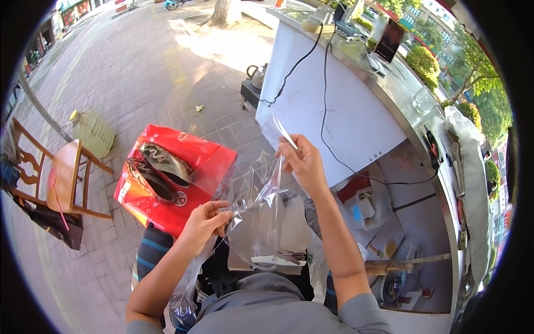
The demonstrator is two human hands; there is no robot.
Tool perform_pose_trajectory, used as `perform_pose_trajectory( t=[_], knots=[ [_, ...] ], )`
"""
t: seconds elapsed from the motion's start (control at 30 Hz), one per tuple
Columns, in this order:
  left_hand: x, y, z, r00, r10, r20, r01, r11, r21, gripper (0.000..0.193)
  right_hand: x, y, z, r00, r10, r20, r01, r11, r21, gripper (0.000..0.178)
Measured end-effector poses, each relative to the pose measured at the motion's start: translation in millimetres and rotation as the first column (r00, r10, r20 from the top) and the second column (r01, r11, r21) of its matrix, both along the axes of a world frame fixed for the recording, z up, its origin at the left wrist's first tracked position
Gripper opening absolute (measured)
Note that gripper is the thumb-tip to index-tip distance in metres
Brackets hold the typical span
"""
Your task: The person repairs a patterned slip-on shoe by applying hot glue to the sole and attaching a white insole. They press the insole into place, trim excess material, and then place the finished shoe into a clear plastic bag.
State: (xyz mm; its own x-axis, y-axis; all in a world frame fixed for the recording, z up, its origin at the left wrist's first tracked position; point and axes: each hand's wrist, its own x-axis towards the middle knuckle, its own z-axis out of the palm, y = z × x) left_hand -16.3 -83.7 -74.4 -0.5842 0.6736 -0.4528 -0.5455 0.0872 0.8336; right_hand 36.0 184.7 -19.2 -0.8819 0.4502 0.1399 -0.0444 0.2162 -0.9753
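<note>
A thin sheet of clear plastic film point(268, 203), crumpled and shiny in places, stretches between my hands above my lap. The fingers of my left hand point(203, 225) pinch its lower left part. Higher and to the right, my right hand point(305, 167) pinches another part, and a narrow white edge point(285, 132) sticks up past its fingertips. Left of the film, a pair of dark patterned shoes point(166, 162) rests on a red plastic bag point(214, 151). Beneath the film lies a white-handled tool point(271, 260), partly seen through it.
A wooden chair point(65, 167) and a cloudy plastic jug point(93, 133) stand at the left. On the right is a white-panelled counter point(339, 106) with dangling black cables point(324, 92) and a shelf holding a clear plastic box point(374, 210). A metal kettle point(257, 75) stands beyond.
</note>
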Motion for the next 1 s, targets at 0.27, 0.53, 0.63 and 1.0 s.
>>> perform_pose_trajectory(
  t=[0.27, 0.53, 0.63, 1.0],
  knots=[
    [-41.5, 47.2, -8.9, 0.974, 0.217, 0.059, -0.221, 0.972, 0.084, 0.017, 20.3, 87.3, -16.8, 0.858, -0.513, 0.009, 0.513, 0.857, -0.037, 0.030],
    [-72.7, 81.3, 15.7, 0.929, 0.333, 0.163, -0.368, 0.885, 0.287, 0.020, 68.7, 20.1, -19.4, 0.955, -0.288, -0.075, 0.268, 0.718, 0.642, 0.031],
    [-71.1, 84.9, 18.9, 0.924, 0.354, 0.144, -0.380, 0.888, 0.258, 0.021, 65.3, -14.0, -17.2, 0.986, -0.156, -0.051, 0.117, 0.449, 0.886, 0.076],
    [-52.0, 83.6, 30.1, 0.948, 0.319, 0.006, -0.307, 0.906, 0.290, 0.033, 24.8, -16.4, -23.2, 0.996, -0.077, 0.040, 0.039, 0.808, 0.587, 0.019]
  ],
)
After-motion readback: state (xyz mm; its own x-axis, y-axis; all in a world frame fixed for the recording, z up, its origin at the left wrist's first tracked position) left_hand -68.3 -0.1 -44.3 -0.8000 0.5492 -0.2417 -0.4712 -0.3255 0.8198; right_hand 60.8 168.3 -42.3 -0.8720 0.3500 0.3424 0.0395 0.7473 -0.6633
